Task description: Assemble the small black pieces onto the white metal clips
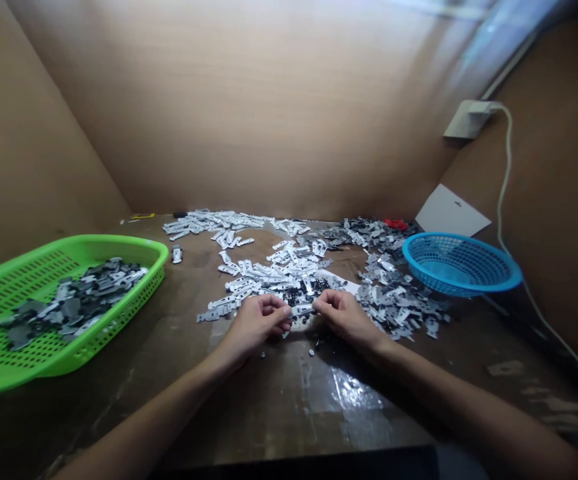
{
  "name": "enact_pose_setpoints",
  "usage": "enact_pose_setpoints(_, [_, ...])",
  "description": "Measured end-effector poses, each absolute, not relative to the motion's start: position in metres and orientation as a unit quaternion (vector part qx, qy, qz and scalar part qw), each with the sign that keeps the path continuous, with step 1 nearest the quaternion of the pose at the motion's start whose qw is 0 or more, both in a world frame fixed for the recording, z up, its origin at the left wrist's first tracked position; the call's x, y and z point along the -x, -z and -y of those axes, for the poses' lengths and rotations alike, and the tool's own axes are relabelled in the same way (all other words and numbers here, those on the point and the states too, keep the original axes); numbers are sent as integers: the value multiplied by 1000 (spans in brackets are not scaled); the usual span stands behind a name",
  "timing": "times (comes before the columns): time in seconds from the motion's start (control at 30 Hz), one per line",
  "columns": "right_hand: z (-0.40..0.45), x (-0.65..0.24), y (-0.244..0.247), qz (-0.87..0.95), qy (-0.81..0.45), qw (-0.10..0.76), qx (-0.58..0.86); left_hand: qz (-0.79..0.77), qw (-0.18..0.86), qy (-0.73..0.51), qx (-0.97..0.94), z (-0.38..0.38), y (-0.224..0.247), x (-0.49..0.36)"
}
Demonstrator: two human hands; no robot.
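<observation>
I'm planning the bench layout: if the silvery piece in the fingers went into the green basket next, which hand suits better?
Probably the left hand: it holds one end of the silvery piece and is nearer the green basket. The right hand is nearer the blue basket.

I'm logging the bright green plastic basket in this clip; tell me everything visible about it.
The bright green plastic basket is shallow, with a smooth rolled rim, rounded corners and slotted, perforated walls and base. It sits upright on the dark tabletop at the left, cut off by the picture's edge. Grey and silvery flat metal-looking parts lie heaped inside. Neither hand touches it.
</observation>
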State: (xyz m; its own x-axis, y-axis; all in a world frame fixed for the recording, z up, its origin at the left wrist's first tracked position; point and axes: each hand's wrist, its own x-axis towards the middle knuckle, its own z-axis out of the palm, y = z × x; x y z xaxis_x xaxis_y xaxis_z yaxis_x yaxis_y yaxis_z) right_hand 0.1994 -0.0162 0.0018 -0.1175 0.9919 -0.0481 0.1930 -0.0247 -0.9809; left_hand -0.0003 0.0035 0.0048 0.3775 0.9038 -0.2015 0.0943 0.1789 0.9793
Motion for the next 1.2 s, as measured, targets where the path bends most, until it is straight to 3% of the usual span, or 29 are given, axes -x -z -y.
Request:
enact_pose_setpoints(0.37, [23, -195, -2, 632, -502, 364, 464, -398, 575, -330, -635, 9, -16, -4])
enact_pose_setpoints(0.57, [26, -197, -7, 701, -391, 385, 456, -384, 504, -323, -703, 9, -17, -2])
enact_pose_setpoints(0.73, [25, -198, -6, 722, -375, 356, 459, -382, 427, -298, -763, 8, -17, -7])
enact_pose_setpoints(0.87, [17, -209, -9, 768, -254, 385, 445, -448, 270, -311, -794, 0, -43, 13])
enact_pose_setpoints(1.03, [-6, -241, -3, 747, -49, 321, 581, -695, -105, -267, -659, -22, -90, 116])
enact_pose_setpoints(1.1, [-15, -252, 2, 723, -23, 281, 631, -742, -121, -180, -634, -32, -97, 152])
enact_pose_setpoints(1.2, [-25, -260, 10, 719, -34, 260, 643, -683, -200, -191, -676, -37, -94, 163])
